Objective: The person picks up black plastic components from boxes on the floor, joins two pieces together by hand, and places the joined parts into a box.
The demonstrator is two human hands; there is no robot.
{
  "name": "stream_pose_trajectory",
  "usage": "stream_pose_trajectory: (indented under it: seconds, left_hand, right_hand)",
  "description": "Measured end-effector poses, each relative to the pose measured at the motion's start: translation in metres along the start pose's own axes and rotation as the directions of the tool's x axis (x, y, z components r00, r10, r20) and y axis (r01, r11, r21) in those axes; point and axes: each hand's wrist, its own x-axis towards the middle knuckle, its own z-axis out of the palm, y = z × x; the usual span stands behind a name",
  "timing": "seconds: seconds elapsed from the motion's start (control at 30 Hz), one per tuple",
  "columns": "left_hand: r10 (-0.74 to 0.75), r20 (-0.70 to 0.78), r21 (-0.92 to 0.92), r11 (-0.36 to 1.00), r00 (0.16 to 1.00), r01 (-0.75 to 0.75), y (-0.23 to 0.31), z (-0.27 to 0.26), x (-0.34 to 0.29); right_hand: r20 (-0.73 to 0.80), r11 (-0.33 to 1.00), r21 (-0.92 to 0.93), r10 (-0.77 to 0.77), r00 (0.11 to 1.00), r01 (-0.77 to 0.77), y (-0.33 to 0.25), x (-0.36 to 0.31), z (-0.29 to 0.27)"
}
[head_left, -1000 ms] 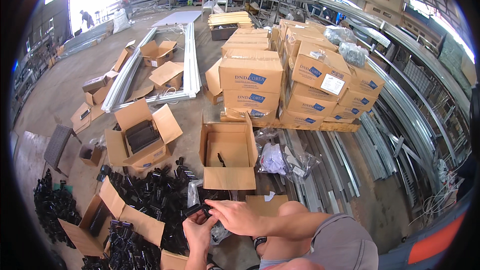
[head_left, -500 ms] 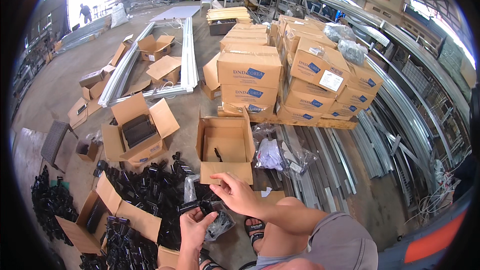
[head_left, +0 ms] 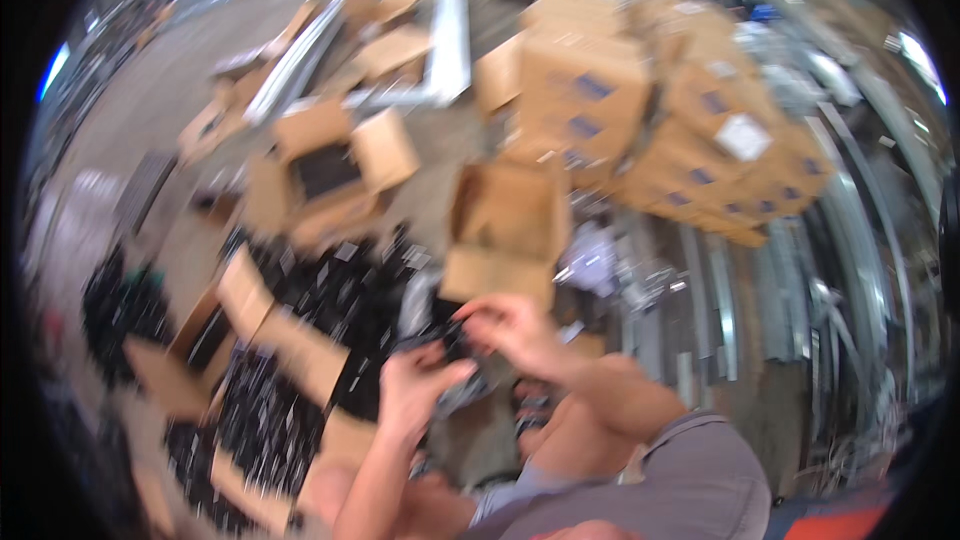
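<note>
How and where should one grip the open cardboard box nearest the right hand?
Probably the side walls of the open cardboard box, coming from left and right at once: they appear upright, while its front flap is folded outward.

Grey shorts, hem above the knee, faint line along edge. Paler blue-grey cloth at inner leg. Dark strapped sandal, blurred. Left hand, right hand bare.

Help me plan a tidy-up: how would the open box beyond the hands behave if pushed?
The open cardboard box is probably light for its size, with little visible inside. Its near flap, folded outward, would likely bend if pushed.
</note>
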Motion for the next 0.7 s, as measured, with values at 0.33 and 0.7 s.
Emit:
stream_pose_trajectory:
  seconds: [0.33,0.7]
  left_hand:
    - [-0.118,0.088,-0.246,0.96,0.989,0.136,-0.001,0.0,-0.004]
    - [-0.166,0.152,-0.294,0.934,0.974,0.205,-0.002,0.004,0.002]
  right_hand:
    - [-0.289,0.998,-0.04,-0.066,0.955,0.056,-0.007,-0.013,0.027]
    - [-0.323,0.981,-0.171,-0.142,0.936,0.09,0.006,-0.014,0.019]
